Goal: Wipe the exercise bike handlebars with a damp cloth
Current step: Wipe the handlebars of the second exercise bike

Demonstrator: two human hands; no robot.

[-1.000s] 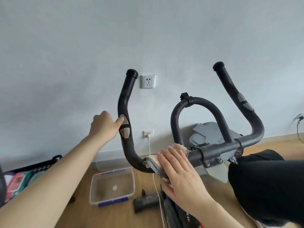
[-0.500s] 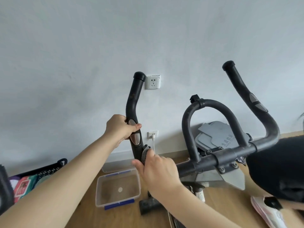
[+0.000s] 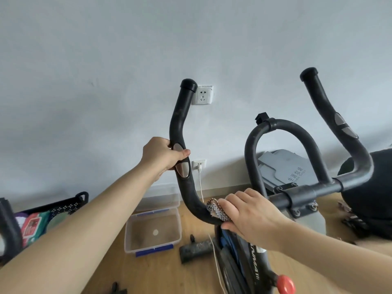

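The black exercise bike handlebars (image 3: 314, 192) fill the middle of the view, with a left horn (image 3: 180, 115), a right horn (image 3: 331, 115) and a central loop (image 3: 282, 126). My left hand (image 3: 162, 154) grips the left horn at its silver pulse sensor (image 3: 182, 167). My right hand (image 3: 252, 215) wraps a black-and-white checked cloth (image 3: 216, 211) around the lower bend of the left bar, where it turns toward the centre clamp (image 3: 297, 196). Most of the cloth is hidden under my palm.
A clear plastic box (image 3: 152, 230) lies on the wooden floor below the bar. A black basket (image 3: 63, 205) stands at the left. A wall socket (image 3: 203, 95) and a lower socket with a white cable (image 3: 200, 181) are behind. A grey bin (image 3: 286, 166) and a red knob (image 3: 286, 284) sit right.
My right hand slid the cloth from the upright part of the left bar, just under the sensor, back down around the bend toward the centre. My left hand kept its grip on the horn.
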